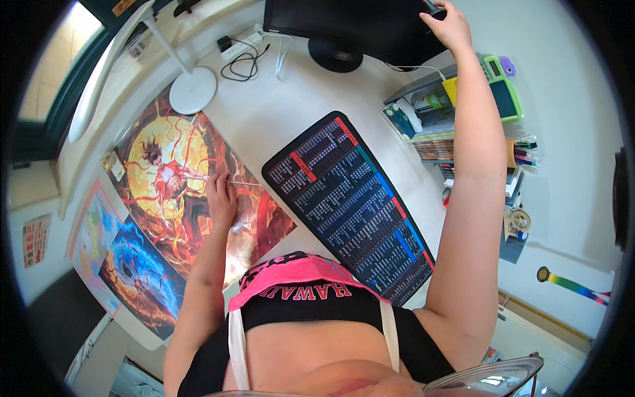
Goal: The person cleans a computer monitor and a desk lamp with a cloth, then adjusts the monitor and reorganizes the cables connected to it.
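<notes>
My left hand [222,198] rests on a large glossy poster [263,218] of a fantasy figure before a yellow disc. Its fingers are slightly bent and nothing shows in its grip. A long desk mat [347,198] covered in printed tables lies to the right of that hand. Stretched far forward, my right hand [456,32] is at the right end of a black monitor [357,25]. Between its thumb and fingers is a dark object [435,10], partly hidden and too unclear to name.
A white desk lamp [193,90] stands at the back left, near a power strip [242,47] with loose cables. At right, a desk shelf [431,144] holds books and a bottle. A green-framed writing tablet [505,99] and a pen holder [521,153] are beside my right arm.
</notes>
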Tool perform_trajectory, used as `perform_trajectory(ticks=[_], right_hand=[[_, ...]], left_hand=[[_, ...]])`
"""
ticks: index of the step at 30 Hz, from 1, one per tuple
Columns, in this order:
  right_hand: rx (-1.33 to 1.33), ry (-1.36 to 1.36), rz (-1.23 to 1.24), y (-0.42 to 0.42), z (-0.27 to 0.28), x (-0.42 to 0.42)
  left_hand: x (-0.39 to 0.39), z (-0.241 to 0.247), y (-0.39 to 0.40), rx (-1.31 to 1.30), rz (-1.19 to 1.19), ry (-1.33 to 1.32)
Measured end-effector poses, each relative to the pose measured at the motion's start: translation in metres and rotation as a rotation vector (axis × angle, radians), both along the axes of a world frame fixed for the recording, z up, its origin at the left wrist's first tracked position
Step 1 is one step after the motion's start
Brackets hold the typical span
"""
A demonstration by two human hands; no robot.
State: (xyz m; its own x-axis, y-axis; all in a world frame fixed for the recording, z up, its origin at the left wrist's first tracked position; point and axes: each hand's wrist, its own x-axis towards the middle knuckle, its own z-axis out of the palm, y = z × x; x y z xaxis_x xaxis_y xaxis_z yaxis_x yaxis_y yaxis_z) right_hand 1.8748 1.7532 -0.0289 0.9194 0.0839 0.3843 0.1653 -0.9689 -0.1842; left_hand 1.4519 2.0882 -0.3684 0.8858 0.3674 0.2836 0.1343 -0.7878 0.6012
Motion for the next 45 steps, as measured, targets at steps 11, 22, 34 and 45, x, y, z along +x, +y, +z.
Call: perform_trajectory(ticks=[11, 22, 34, 45], right_hand=[[0.017, -0.004, -0.028, -0.070, 0.007, 0.047], [0.439, 0.195, 0.144, -0.110, 0.006, 0.100], [0.455, 0.277, 0.185, -0.077, 0.035, 0.042], [0.439, 0.397, 0.168, -0.067, 0.043, 0.022]], left_hand=[[0.158, 0.036, -0.105, -1.065, -0.273, 0.279], [0.375, 0.113, -0.177, -0.521, -0.254, -0.222], [0.453, 0.329, -0.017, 0.593, -0.676, -0.089], [0.453, 0.341, -0.003, 0.736, -0.710, -0.038]])
